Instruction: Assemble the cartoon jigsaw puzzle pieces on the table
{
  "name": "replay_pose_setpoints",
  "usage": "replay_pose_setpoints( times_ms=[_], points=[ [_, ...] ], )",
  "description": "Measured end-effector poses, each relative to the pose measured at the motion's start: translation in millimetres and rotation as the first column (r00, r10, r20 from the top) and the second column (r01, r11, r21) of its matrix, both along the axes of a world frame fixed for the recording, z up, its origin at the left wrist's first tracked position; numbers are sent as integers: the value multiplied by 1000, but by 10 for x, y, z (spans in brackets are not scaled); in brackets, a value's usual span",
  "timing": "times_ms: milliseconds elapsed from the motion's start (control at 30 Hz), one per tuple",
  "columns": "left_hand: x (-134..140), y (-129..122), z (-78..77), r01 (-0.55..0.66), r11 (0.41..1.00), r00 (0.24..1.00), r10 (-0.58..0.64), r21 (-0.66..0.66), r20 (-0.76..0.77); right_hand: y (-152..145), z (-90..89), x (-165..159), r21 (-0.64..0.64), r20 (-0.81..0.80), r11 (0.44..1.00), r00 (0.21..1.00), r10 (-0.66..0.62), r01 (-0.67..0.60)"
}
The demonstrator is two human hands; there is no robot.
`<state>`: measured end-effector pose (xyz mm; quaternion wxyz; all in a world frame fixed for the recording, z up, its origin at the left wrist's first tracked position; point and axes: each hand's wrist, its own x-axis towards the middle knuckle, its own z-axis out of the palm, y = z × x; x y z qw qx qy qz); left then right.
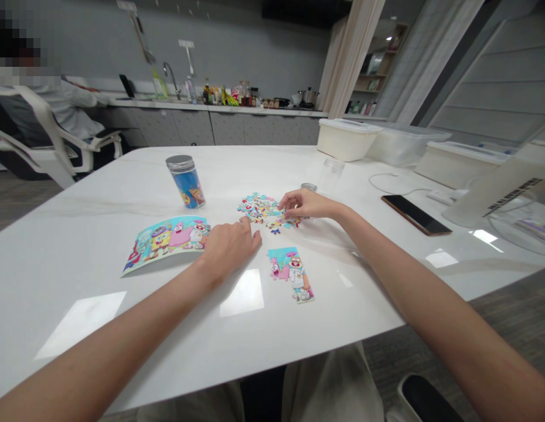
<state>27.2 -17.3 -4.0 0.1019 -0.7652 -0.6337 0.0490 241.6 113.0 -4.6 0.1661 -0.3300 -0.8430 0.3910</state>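
Note:
A heap of small colourful jigsaw pieces lies on the white table. My right hand reaches into its right side, fingers bent, thumb and fingertips a little apart among the pieces. My left hand rests on the table just left of the heap, thumb and forefinger apart; its other fingers are partly hidden. Beside it, a curved cartoon picture sheet has its right end at my left hand. Nearer to me, between my forearms, lies a joined part of the jigsaw with a pink figure and a white-suited one.
A blue picture-covered jar with a metal lid stands behind the sheet. A clear jar and a metal lid are beyond my right hand. A phone, cables and plastic boxes occupy the right. Another person sits at far left.

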Motion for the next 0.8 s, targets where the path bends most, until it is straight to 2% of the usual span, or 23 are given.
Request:
replay_pose_setpoints(
  times_ms=[167,333,467,567,600,667,733,800],
  points=[
    [5,-10,17,14,1000,1000,-13,-5,9,-10,13,-12,42,7,999,1000,-15,15],
    [9,-14,31,4,1000,1000,-4,-13,-1,15,-5,-7,10,40,998,997,-63,63],
    [8,-16,32,15,1000,1000,-15,-13,-14,-9,-4,-22,-64,-1,995,997,-72,72],
    [7,-18,26,14,1000,1000,-14,2,-4,-58,22,-71,-194,-176,976,975,-134,99],
    [8,-18,25,13,1000,1000,-13,-3,0,-71,34,-90,-278,-256,954,949,-182,108],
    [10,-17,27,6,1000,1000,-6,-17,11,-82,57,-124,-479,-366,872,879,-307,105],
    [14,-13,32,-4,1000,1000,4,-24,18,-72,75,-138,-639,-365,764,838,-406,92],
    [17,-11,41,-17,999,1000,18,-28,16,-52,84,-130,-726,-314,681,837,-448,92]
  ],
)
